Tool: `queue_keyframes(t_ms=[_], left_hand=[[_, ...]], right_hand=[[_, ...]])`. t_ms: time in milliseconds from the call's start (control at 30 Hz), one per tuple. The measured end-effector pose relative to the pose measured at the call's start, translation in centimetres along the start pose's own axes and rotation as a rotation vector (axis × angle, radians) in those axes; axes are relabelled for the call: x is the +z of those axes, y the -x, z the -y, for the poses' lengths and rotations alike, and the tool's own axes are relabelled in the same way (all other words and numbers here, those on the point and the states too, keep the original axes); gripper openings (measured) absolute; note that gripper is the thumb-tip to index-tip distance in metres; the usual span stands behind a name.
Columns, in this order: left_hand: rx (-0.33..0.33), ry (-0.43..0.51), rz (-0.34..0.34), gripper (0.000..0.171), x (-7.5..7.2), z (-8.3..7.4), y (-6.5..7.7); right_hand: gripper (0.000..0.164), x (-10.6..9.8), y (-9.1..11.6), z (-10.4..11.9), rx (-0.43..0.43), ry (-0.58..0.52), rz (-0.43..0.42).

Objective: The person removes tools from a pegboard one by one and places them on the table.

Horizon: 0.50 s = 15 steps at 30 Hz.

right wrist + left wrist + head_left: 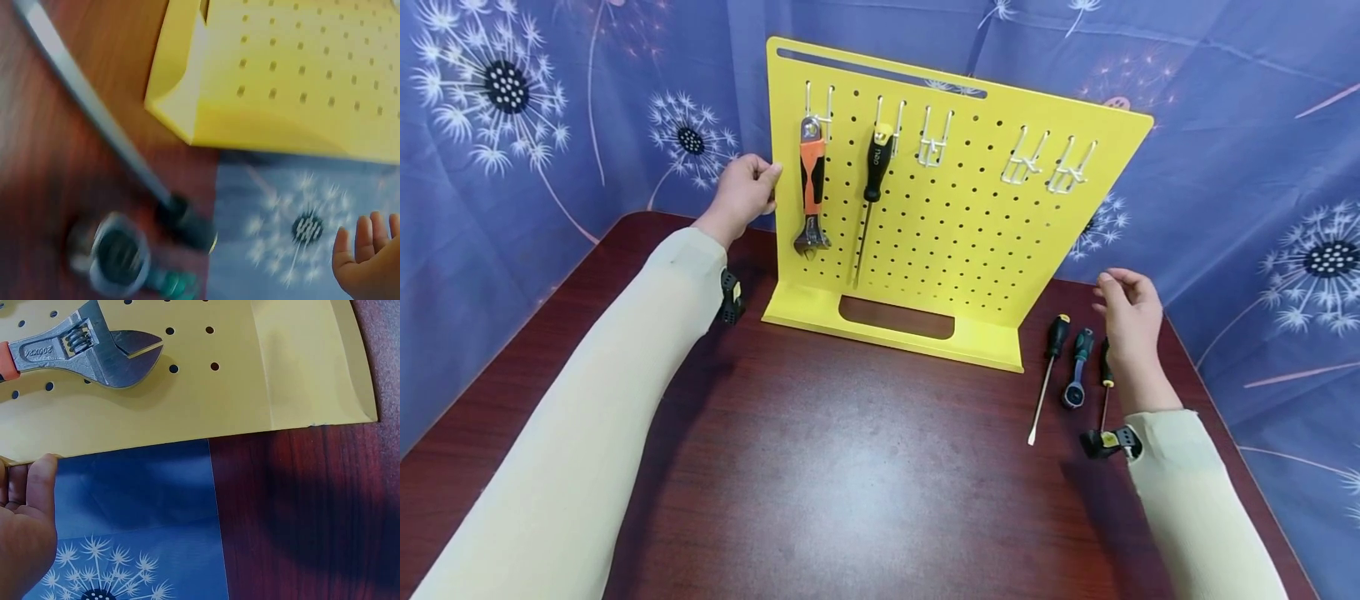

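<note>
Left of centre, your left hand (743,193) clamps its fingers on the yellow pegboard (925,218), presumably steadying it, while at right your right hand (1132,321) hovers, fingers loosely apart.

Head: rightmost screwdriver (1107,367) loses its tip behind the right wrist camera (1108,442). Print on the adjustable wrench (812,179) too small to read there. Left sleeve (580,417) and right sleeve (1202,492) cut off at the near edge. Left wrist: wrench handle, left hand (28,531) cropped. Right wrist: ratchet (119,259) blurred, its marking illegible; left screwdriver (95,107) blurred, tip out of frame; right hand (370,262), pegboard (262,115) cropped.
</note>
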State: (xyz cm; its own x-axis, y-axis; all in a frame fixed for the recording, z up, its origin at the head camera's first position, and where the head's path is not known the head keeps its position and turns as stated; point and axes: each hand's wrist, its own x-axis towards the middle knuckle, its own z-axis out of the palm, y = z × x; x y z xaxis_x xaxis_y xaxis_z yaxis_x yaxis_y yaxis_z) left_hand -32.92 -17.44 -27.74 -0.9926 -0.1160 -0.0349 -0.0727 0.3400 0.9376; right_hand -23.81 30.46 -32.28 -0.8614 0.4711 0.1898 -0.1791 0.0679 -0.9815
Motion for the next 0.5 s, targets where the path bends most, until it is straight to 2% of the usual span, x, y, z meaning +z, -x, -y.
queue_keyframes(t_ms=[300,500], left_hand=[[0.009,0.015,-0.001,0.023,0.0,0.1,0.0],[0.014,0.007,-0.005,0.024,-0.1,0.1,0.2]], right_hand=[[0.015,5.5,1.9,0.6,-0.093,-0.163,0.101],[0.014,9.0,3.0,0.5,-0.071,-0.153,0.214]])
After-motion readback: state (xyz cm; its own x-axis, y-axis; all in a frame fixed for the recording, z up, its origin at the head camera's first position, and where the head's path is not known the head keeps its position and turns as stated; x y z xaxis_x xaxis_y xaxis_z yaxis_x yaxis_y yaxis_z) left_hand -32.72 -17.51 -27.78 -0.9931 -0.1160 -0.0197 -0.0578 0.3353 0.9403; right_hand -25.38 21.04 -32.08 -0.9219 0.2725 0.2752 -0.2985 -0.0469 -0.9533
